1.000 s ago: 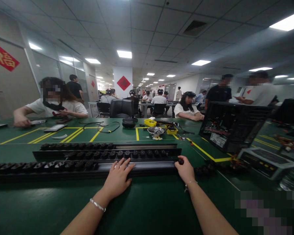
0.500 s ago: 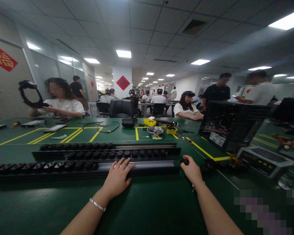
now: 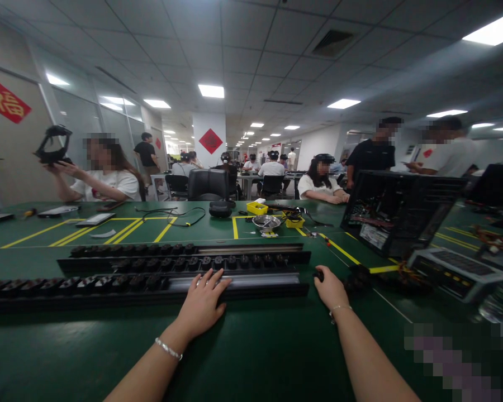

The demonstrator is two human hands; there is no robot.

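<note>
My left hand (image 3: 203, 298) lies with its fingers spread on the silver channel of the nearest long black rail (image 3: 260, 291). Round black socket-like pieces (image 3: 104, 285) fill the left part of that rail's channel. Just beyond the rail's right end, my right hand (image 3: 332, 287) pinches a small black piece (image 3: 318, 275), mostly covered by the fingers. Behind run two more black rails: a middle rail (image 3: 307, 257) with a row of similar round pieces (image 3: 218, 262), and a farther rail (image 3: 251, 249) with pieces along its left part.
To the right stand an opened computer case (image 3: 431, 212) and a power supply unit (image 3: 456, 273) with cables. Beyond the rails are a metal bowl (image 3: 266, 223), a yellow bin (image 3: 256, 208) and a black cable (image 3: 193, 212). Across the table a person (image 3: 109, 181) lifts a black headset (image 3: 55, 145).
My right hand has shifted very slightly right with the small black piece. My left hand stays on the rail. The person across the table has raised and turned the black headset.
</note>
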